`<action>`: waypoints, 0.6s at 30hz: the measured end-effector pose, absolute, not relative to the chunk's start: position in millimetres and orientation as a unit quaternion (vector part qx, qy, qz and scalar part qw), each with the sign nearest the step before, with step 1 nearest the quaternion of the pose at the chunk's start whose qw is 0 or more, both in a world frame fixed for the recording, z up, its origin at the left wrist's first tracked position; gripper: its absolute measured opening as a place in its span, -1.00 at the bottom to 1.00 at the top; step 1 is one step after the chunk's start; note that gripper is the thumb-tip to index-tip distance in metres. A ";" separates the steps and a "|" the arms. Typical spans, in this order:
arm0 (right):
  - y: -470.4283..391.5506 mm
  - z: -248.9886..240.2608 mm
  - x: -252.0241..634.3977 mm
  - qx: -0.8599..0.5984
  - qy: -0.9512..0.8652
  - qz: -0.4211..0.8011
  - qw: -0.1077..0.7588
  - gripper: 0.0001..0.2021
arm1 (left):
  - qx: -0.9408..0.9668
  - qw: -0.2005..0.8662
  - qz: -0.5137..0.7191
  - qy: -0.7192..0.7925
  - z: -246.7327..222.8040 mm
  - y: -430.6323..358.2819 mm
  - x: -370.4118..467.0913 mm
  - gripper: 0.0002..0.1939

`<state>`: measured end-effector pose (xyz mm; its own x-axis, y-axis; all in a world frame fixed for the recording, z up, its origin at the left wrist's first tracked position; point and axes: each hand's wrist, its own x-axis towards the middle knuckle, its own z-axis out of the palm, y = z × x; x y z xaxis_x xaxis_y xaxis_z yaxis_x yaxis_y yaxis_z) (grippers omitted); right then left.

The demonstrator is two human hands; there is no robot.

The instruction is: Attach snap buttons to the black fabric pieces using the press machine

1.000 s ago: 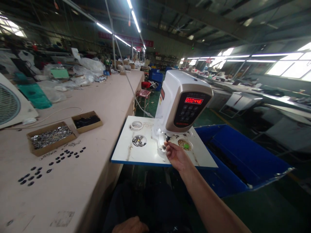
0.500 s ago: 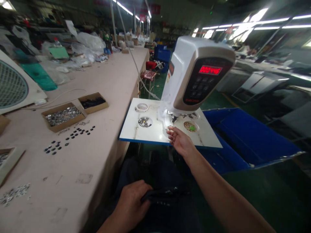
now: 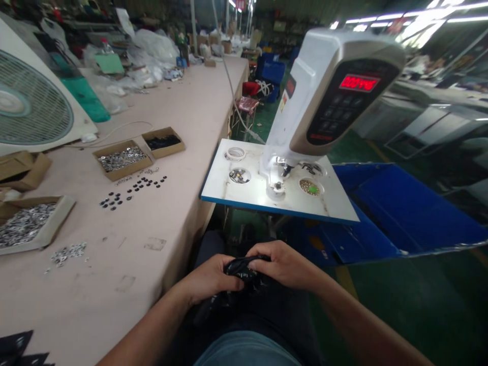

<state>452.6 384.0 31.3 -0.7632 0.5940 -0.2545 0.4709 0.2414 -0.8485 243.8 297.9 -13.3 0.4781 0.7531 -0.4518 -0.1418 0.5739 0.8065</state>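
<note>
Over the lap, my left hand (image 3: 213,277) and my right hand (image 3: 280,264) both grip a bunched piece of black fabric (image 3: 246,269) with small pale lettering on it. The fingers of each are closed on the cloth, thumbs on top; its lower part merges with the dark clothing beneath. Ahead of the hands stands a white and tan snap-fastening machine (image 3: 324,96) with a lit red number display. Its white work plate (image 3: 251,195) has round wells, one holding small brass-coloured pieces (image 3: 308,188) with a green bit. The lower die (image 3: 276,189) shows bare under the head.
Along the left runs a long table (image 3: 190,127) with a fan (image 3: 30,96), boxes of metal snap parts (image 3: 124,158), a box of black parts (image 3: 163,141) and loose black caps (image 3: 129,192). Right of the plate lies a blue bin (image 3: 412,203). Black pieces (image 3: 19,345) lie bottom left.
My right hand has come back from the machine's die to the lap and taken hold of the black fabric beside my left hand. The view has shifted, bringing the machine rightward.
</note>
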 end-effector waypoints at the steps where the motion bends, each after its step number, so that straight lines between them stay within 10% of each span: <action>1: 386.2 34.8 451.9 -0.335 -0.781 0.524 0.057 -0.83 | 0.351 0.790 0.288 0.413 -11.8 297.0 242.1 -0.81; 18: 388.4 37.1 452.0 -0.351 -0.684 0.637 0.064 -0.74 | 0.195 0.828 0.357 0.386 -7.0 287.5 254.6 -0.54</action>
